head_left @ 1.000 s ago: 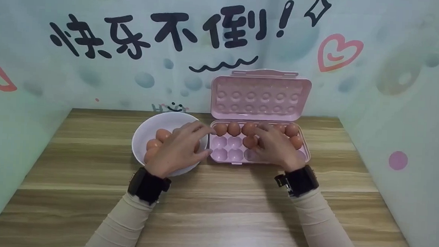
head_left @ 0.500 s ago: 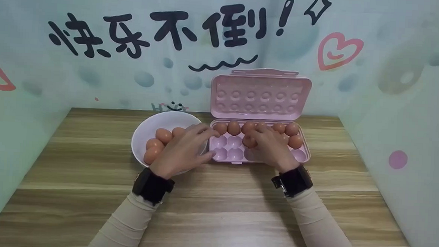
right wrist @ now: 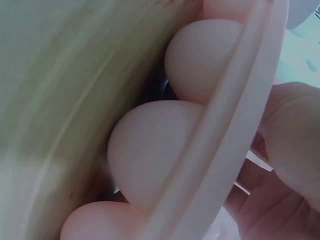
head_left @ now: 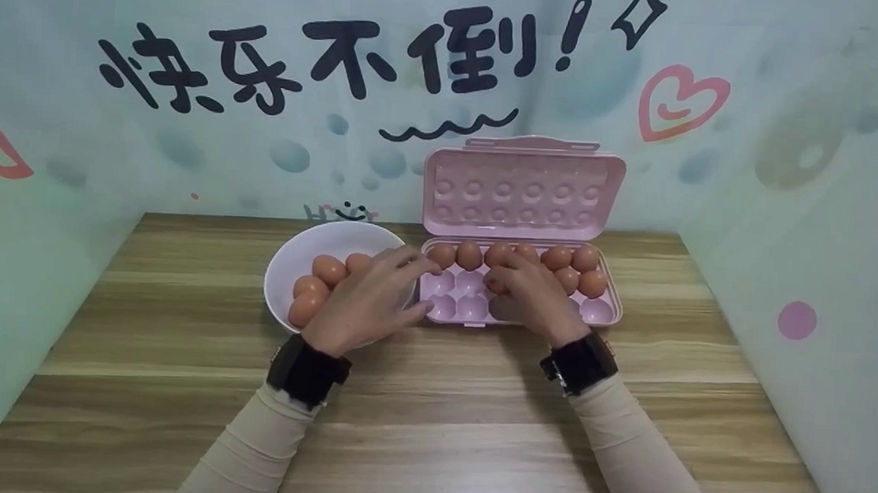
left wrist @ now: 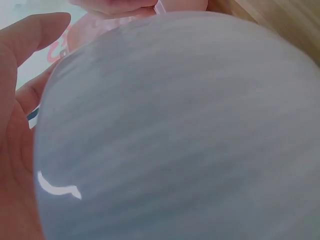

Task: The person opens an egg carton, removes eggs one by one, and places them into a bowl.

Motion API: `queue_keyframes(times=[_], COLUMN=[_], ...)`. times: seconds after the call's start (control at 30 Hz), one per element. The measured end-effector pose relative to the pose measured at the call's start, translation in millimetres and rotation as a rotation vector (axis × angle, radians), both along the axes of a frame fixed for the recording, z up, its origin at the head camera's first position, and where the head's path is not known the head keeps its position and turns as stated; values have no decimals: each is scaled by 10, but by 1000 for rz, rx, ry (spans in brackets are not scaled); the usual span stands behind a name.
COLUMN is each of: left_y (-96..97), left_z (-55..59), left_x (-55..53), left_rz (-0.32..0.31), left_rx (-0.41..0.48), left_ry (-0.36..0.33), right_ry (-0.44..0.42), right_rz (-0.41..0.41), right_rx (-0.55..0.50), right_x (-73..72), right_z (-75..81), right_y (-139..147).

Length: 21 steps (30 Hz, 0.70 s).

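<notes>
In the head view, my left hand (head_left: 368, 299) hovers over the right side of a white bowl (head_left: 285, 250), fingers spread and holding nothing visible. Its fingertips reach past the rim towards the pink egg box (head_left: 472, 325). Several brown eggs (head_left: 329, 269) lie in the bowl. My right hand (head_left: 538, 293) is over the middle of the box, its fingers curled round a second-row egg (head_left: 491, 278) that they mostly cover. In the left wrist view, the bowl's outer wall (left wrist: 175, 125) fills most of the picture. The right wrist view shows eggs (right wrist: 155, 150) behind the box's rim.
The box's lid (head_left: 524, 195) stands raised at the back. Eggs (head_left: 469, 255) line the back row. Cups without eggs (head_left: 471, 307) show at the front left. The wooden table (head_left: 429, 426) meets a printed backdrop (head_left: 226, 153) behind.
My right hand has shifted left within the box, uncovering eggs on its right and covering the second-row egg. My left hand has moved slightly right, leaving more of the bowl's eggs in sight.
</notes>
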<state>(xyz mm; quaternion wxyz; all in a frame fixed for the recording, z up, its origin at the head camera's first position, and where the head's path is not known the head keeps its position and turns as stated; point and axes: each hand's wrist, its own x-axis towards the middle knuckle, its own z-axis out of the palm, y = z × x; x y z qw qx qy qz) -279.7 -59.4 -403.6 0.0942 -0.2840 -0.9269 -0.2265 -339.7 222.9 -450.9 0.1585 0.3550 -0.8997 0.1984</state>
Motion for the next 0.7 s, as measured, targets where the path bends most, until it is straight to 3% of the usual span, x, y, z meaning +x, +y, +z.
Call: queue_keyframes(times=[0.33, 0.7], left_y=[4, 71], left_z=[21, 38], left_x=[-2, 0], left_rz=[2, -12], left_rx=[7, 44], left_ry=[8, 104], right_ry=[23, -11], right_rz=[17, 34], right_rx=[-24, -248], right_x=[-5, 114], right_z=[73, 384], right_y=[24, -28])
